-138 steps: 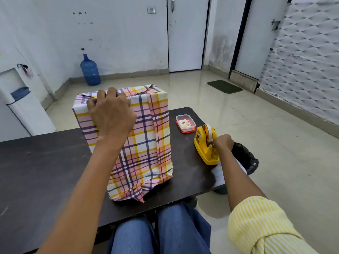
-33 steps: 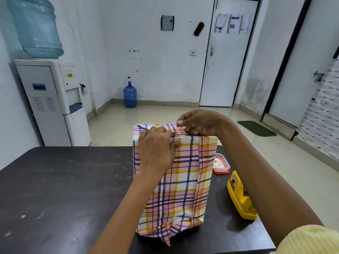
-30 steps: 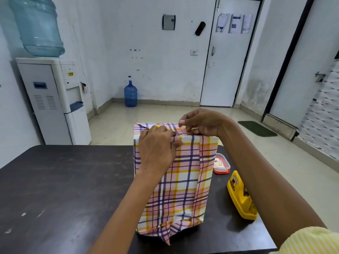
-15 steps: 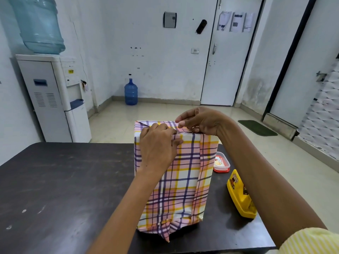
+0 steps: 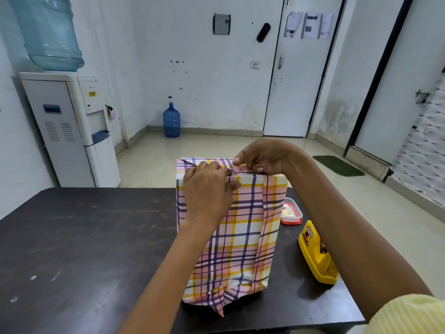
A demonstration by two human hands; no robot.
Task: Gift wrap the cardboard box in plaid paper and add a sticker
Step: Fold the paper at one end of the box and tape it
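The box wrapped in pink, yellow and purple plaid paper [image 5: 243, 227] stands upright on the dark table [image 5: 84, 249]. A loose pointed flap hangs at its bottom front edge. My left hand [image 5: 207, 189] lies on the upper front face, with its fingers curled over the top edge and holding the folded paper down. My right hand [image 5: 262, 157] is over the top of the box. Its curled fingertips pinch a short clear strip of tape [image 5: 240, 173] at the top fold, right beside my left fingers.
A yellow tape dispenser [image 5: 315, 259] lies on the table right of the box, under my right forearm. A small clear container with a red base [image 5: 290, 212] holds stickers behind it. A water dispenser [image 5: 67, 126] stands beyond the table's left side.
My right hand left the tape dispenser and came up to the top fold of the box. In the last second both hands have barely shifted, working at the same spot.
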